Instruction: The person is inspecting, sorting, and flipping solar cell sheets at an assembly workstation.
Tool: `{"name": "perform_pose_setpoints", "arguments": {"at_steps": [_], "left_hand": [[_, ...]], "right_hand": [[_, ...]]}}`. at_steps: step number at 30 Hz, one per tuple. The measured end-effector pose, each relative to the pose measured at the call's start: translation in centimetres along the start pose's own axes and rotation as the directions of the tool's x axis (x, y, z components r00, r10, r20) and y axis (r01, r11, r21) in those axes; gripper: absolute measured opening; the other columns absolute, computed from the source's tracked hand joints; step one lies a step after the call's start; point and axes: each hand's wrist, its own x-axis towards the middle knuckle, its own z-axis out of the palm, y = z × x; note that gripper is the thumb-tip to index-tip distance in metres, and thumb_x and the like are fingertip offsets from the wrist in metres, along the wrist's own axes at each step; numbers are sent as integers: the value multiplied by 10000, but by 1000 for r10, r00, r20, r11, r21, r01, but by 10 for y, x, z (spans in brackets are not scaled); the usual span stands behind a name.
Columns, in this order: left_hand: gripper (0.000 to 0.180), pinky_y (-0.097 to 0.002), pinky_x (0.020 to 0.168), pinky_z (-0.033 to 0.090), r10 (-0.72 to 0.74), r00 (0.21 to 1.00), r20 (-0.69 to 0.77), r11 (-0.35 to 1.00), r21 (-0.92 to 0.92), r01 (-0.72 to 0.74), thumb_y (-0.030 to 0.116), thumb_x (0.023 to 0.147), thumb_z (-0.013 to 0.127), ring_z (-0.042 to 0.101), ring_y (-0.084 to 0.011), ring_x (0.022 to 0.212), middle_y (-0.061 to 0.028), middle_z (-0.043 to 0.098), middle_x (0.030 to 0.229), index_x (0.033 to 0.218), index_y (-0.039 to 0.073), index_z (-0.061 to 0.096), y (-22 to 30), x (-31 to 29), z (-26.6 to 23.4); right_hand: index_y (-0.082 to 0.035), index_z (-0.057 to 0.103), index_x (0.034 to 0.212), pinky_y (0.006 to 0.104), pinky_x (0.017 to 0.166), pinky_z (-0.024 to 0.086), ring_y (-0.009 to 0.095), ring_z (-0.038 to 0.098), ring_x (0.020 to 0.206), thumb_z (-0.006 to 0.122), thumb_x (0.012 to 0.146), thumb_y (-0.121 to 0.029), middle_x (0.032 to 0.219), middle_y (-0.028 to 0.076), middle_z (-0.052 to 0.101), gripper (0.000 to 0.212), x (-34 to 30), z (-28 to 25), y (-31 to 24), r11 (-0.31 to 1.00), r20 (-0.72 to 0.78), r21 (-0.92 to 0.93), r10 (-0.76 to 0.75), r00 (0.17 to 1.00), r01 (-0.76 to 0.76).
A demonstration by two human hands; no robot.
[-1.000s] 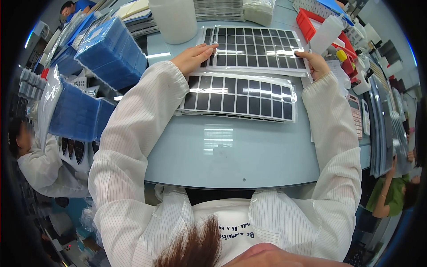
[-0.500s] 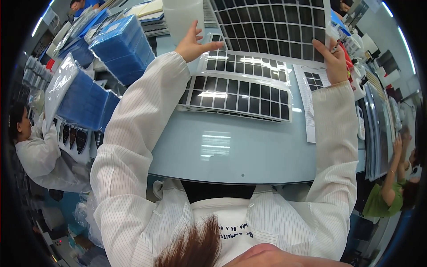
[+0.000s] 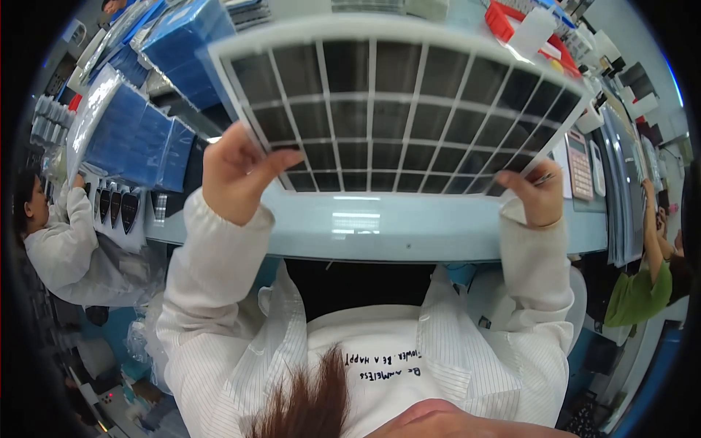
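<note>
A large white-bordered sheet with a grid of dark rectangles is held up in front of me above the table, slightly smeared by motion. At its left edge my left hand pinches it, the thumb across the front face. My right hand grips the lower right corner, thumb likewise in front and fingers behind. Whatever lies on the table directly behind the sheet is hidden by it.
Blue film-wrapped stacks stand at the left. A red tray lies at the back right, and a pink calculator rests by the right edge of the light blue table. A co-worker in white sits at left; another in green is at right.
The sheet has come down and nearer to me, turned to lie across my view. My left hand, formerly open and off the sheet, now grips its left side.
</note>
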Motion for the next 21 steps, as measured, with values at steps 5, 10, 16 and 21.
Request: {"name": "perform_pose_setpoints", "arguments": {"at_steps": [5,10,16,21], "left_hand": [[377,-254,823,444,-150,987,-52,988,13,151,-97,761,597,594,-150,915,-89,627,988,1118,-22,504,-19,-35,-1],[365,-237,790,452,-148,980,-129,983,86,160,-81,756,628,597,-135,898,-85,626,981,1092,3,511,-29,-50,-5],[242,-226,713,479,51,990,-132,982,186,-25,-83,749,644,625,-124,784,-58,652,854,962,5,573,-28,-53,-11],[169,-243,724,486,-99,961,-257,976,163,144,-33,782,640,622,-130,793,-71,650,867,940,-13,584,-37,-56,-10]], "right_hand": [[14,655,855,171,491,349,44,503,536,710,648,35,661,22,626,216,-20,11,48,997,-53,23,72,996,-71],[9,644,840,173,409,237,15,374,440,706,688,8,582,-27,538,164,-33,22,45,981,-89,-194,15,996,-32],[14,624,802,179,407,273,42,402,441,669,752,3,594,12,563,69,-39,31,38,961,-290,-259,-176,941,100],[23,616,833,195,403,356,74,471,468,636,781,14,677,56,604,57,-39,30,53,969,-204,-207,-179,963,136]]}}
